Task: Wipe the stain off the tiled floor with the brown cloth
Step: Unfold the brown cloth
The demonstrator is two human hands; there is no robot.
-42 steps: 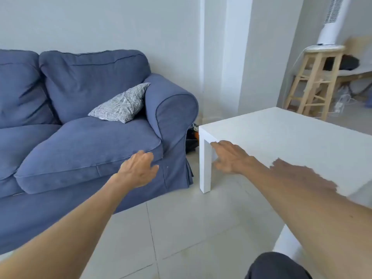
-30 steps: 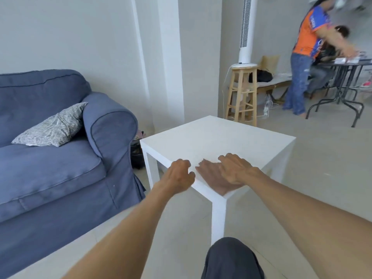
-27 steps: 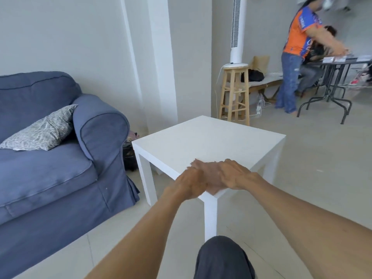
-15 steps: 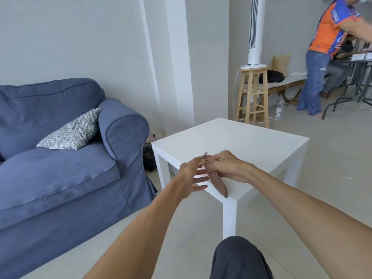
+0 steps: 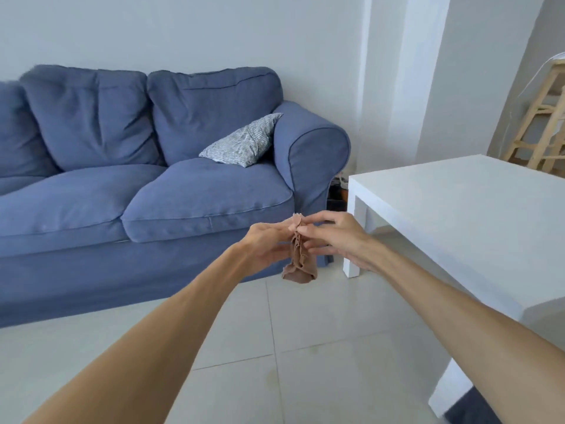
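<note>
A blue sofa (image 5: 153, 185) with a striped cushion (image 5: 241, 145) stood to the left and a white table (image 5: 464, 215) to the right, tiled floor (image 5: 305, 347) between. Both hands, left (image 5: 264, 247) and right (image 5: 333, 238), pinched the cloth (image 5: 299, 261) by its top in midair. It hung bunched, long axis vertical, loose end down.

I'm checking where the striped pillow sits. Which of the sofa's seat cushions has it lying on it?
The rightmost seat cushion, next to the rolled armrest. The striped pillow lies at its back corner, leaning toward the armrest; the other seat cushion is bare.
</note>
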